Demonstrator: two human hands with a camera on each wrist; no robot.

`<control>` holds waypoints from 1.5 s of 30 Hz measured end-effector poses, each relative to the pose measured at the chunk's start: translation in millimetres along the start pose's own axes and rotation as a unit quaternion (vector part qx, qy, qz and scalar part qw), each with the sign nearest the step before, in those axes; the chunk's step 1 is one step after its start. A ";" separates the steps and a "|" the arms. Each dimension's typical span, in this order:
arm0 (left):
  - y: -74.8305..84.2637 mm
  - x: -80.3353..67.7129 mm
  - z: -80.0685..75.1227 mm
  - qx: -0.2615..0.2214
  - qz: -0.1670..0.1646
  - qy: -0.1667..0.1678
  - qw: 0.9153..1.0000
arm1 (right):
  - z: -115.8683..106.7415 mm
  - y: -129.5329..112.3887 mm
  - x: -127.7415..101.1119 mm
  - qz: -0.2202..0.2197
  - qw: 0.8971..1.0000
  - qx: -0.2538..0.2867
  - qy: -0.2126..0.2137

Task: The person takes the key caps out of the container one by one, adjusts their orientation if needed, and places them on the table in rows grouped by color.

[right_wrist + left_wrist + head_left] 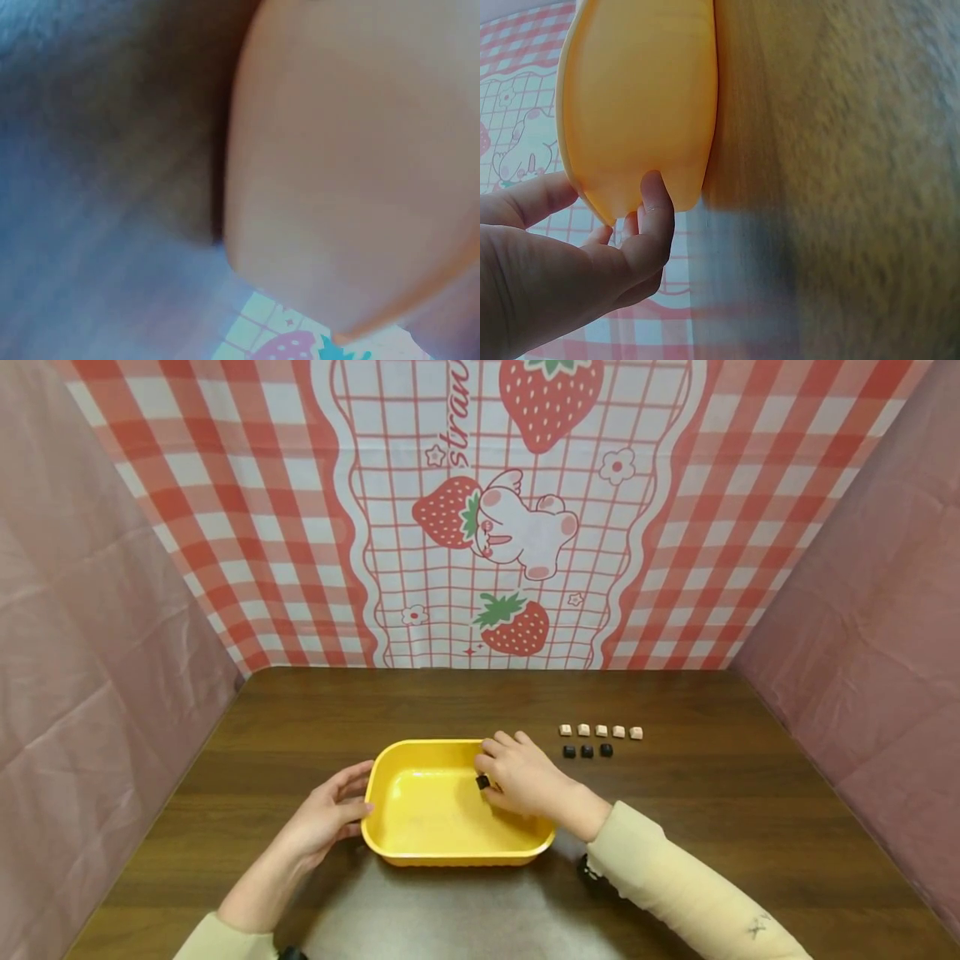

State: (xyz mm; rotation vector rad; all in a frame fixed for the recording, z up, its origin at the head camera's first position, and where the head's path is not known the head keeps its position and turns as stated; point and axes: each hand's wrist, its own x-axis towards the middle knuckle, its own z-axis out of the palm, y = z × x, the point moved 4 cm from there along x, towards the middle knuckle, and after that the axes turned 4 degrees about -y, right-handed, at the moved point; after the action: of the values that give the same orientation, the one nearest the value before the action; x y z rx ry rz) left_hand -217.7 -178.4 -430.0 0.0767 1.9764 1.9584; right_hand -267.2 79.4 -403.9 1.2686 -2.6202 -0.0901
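Note:
A yellow plastic tray (390, 847) sits on the dark wooden table (750, 827), near its front. My left hand (347, 795) rests against the tray's left wall with fingers nearly straight; in the left wrist view its thumb (656, 206) presses the tray's outer wall (637, 97). My right hand (486, 774) hovers over the tray's right side and pinches a small black piece (482, 782) at its fingertips. The right wrist view shows only the blurred tray wall (352, 165) and table.
Behind the tray to the right lie a row of several small beige pieces (601, 731) and, just in front of it, a row of three black pieces (587, 750). Pink panels wall in both sides, and a strawberry-print cloth (510, 527) hangs at the back.

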 end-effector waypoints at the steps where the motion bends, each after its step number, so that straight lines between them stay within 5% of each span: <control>1: 0.1 0.2 0.0 0.000 0.000 0.000 1.000 | -2.9 1.6 -1.1 0.003 1.000 0.006 -0.001; 24: -1.2 0.8 -0.1 -0.003 -0.004 0.002 1.000 | -45.5 54.4 -44.2 0.076 0.997 -0.017 0.031; 45: 0.7 1.2 1.0 0.000 -0.003 0.004 1.000 | -36.6 125.1 -104.2 0.191 0.981 -0.013 -0.025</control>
State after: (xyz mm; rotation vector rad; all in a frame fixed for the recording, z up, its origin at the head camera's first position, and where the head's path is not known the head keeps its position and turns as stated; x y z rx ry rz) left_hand -218.7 -177.1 -429.5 0.0618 1.9801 1.9573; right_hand -292.1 240.4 -367.7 0.7426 -2.8422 -0.0896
